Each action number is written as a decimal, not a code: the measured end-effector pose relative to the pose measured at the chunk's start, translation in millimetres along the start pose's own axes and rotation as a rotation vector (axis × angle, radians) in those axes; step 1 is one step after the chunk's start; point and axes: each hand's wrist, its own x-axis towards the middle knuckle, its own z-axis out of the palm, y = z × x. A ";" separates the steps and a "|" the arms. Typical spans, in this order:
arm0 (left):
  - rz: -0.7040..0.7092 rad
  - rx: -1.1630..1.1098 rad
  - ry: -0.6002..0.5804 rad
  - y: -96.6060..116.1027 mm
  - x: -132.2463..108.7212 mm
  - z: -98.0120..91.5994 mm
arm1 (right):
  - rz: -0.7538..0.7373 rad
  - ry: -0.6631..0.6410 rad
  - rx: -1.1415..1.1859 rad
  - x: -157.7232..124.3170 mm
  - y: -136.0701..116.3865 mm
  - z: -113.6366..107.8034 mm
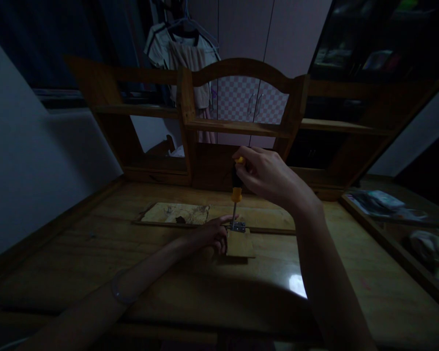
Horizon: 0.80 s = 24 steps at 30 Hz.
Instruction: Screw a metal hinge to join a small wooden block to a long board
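Observation:
My right hand (265, 175) is closed around the black and yellow handle of a screwdriver (236, 190), held upright. Its tip rests on a small metal hinge (237, 226) at the far edge of a small wooden piece (240, 243). That piece lies against a long flat wooden board (179, 213) on the desk. Resting on the desk, my left hand (214, 235) presses its fingers against the left side of the small piece, right by the hinge. A clear bangle sits on my left wrist.
The wooden desk (168, 282) carries a hutch with shelves (237, 127) at its back. A wall runs along the left. At the right edge stands a tray-like ledge with papers and cloth (391, 207). Clothes hang behind the hutch. The room is dim.

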 end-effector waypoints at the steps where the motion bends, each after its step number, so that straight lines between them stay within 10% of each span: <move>1: -0.003 0.005 0.000 0.7 -0.7 0.6 | 0.001 0.001 -0.002 0.0 0.3 0.1; 24: 0.005 0.020 0.007 2.6 -1.2 2.1 | -0.006 0.012 -0.022 -0.8 -0.6 -1.2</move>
